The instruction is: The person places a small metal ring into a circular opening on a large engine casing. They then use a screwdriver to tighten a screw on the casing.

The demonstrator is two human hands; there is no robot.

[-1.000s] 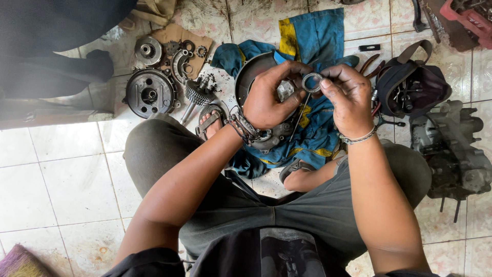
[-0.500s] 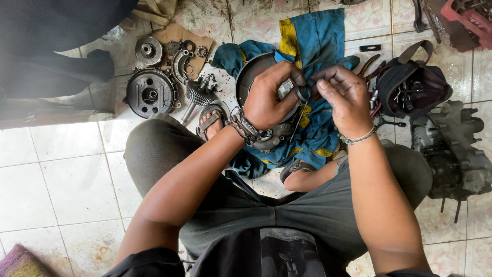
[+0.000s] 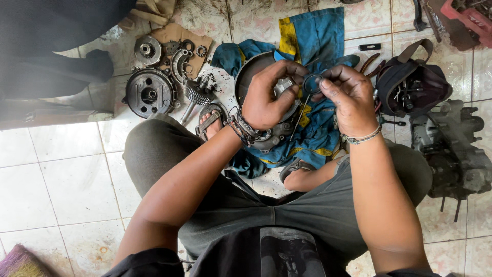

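My left hand (image 3: 269, 97) grips a small silvery metal part (image 3: 284, 87) above a round engine cover (image 3: 259, 110) that rests on a blue and yellow cloth (image 3: 312, 36). My right hand (image 3: 348, 95) pinches a thin dark ring (image 3: 311, 83) between thumb and forefinger, right beside the left hand's fingertips. A thin rod (image 3: 298, 117) hangs down under the two hands. Woven bracelets sit on my left wrist and a beaded one on my right.
A clutch drum (image 3: 149, 93), gears (image 3: 197, 92) and small rings on cardboard lie at the upper left. A dark tool bag (image 3: 410, 84) and an engine case (image 3: 453, 149) stand on the right. A red crate (image 3: 474, 18) fills the top right corner. My sandalled feet rest on the white tiles.
The ring was held up face-on in my right hand; it has come in against the left hand's fingertips. Both hands have drawn closer together.
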